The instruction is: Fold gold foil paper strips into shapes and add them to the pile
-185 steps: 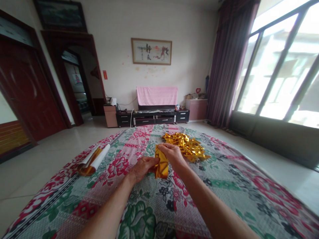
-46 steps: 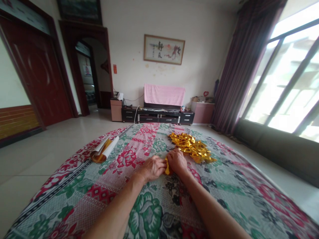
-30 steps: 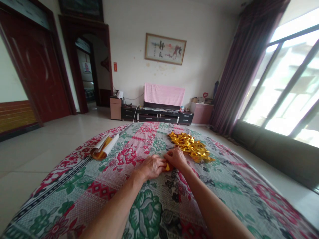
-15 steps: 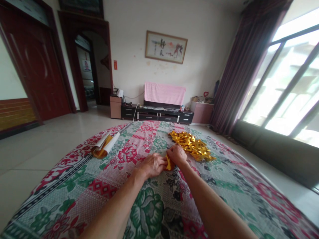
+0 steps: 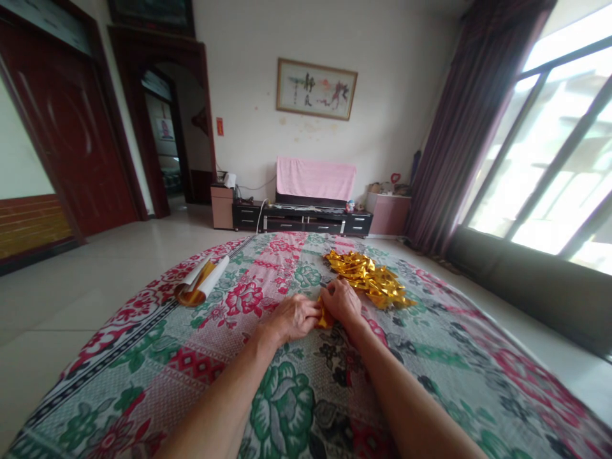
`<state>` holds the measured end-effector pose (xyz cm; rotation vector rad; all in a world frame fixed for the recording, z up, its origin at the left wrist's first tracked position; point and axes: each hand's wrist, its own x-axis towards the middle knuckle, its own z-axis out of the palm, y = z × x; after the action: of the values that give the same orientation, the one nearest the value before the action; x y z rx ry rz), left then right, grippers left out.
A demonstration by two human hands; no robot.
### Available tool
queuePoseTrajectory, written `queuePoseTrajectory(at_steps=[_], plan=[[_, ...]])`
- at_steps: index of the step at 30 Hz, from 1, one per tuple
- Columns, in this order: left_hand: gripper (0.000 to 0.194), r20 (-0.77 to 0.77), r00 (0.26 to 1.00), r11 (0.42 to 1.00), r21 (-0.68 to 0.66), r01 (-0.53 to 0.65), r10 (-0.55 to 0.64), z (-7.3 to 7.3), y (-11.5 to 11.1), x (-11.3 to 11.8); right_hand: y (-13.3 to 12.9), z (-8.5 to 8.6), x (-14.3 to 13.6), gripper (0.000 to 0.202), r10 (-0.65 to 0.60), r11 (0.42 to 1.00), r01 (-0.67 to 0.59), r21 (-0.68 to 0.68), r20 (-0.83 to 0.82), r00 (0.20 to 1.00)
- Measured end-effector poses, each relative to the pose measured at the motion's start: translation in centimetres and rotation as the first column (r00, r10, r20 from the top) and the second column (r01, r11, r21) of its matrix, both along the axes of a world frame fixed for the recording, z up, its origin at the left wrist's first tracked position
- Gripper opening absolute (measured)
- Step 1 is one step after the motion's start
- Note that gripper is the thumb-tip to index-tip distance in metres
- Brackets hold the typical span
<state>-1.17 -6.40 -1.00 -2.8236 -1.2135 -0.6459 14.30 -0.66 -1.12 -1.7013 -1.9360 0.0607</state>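
Observation:
A small piece of gold foil (image 5: pixel 324 317) lies between my two hands on the patterned cloth (image 5: pixel 282 408). My left hand (image 5: pixel 295 317) has its fingers closed on the foil's left side. From the right, my right hand (image 5: pixel 342 301) grips the same piece, its fingers bent and covering the upper part. Just beyond my right hand sits a pile of folded gold foil pieces (image 5: pixel 370 279). Farther left, a loosely curled sheet (image 5: pixel 210 280), white outside and gold inside, rests near the cloth's edge.
Past the table's far edge, a low black cabinet (image 5: pixel 287 221) carries something covered by a pink cloth (image 5: pixel 315 176). A purple curtain (image 5: pixel 459 127) and a window are at the right. Red-brown doors (image 5: pixel 71 134) are at the left.
My right hand has shifted slightly right and its fingers have changed position on the foil. My left hand has barely moved. The view has shifted a little.

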Motion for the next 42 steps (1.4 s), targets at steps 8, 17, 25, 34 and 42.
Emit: queuePoseTrajectory(at_steps=[8,17,25,34,42], plan=[[0.025,0.018,0.999,0.999,-0.002,0.051,-0.051,0.3,-0.1,-0.2,-0.7,-0.3,0.1,0.022,0.072,0.996,-0.072,0.057,0.005,0.997],[0.028,0.06,0.99,0.984,-0.12,0.132,-0.126,1.0,-0.2,-1.2,-0.3,-0.9,0.3,0.023,0.081,0.993,-0.08,0.091,-0.015,0.997],[0.026,0.057,0.998,0.971,-0.237,0.028,-0.015,1.9,-1.1,-1.0,-0.3,-0.9,0.2,0.023,0.072,0.995,-0.07,0.069,-0.028,0.997],[0.028,0.044,0.999,0.974,-0.226,0.005,0.005,2.3,-3.2,-1.0,-0.9,-0.2,0.1,0.024,0.055,0.998,-0.055,0.039,-0.017,0.998],[0.029,0.005,0.984,0.912,-0.376,-0.163,0.178,4.0,-4.5,-1.1,-1.0,-0.1,0.1,0.024,0.052,0.999,-0.052,0.013,-0.029,0.998]])
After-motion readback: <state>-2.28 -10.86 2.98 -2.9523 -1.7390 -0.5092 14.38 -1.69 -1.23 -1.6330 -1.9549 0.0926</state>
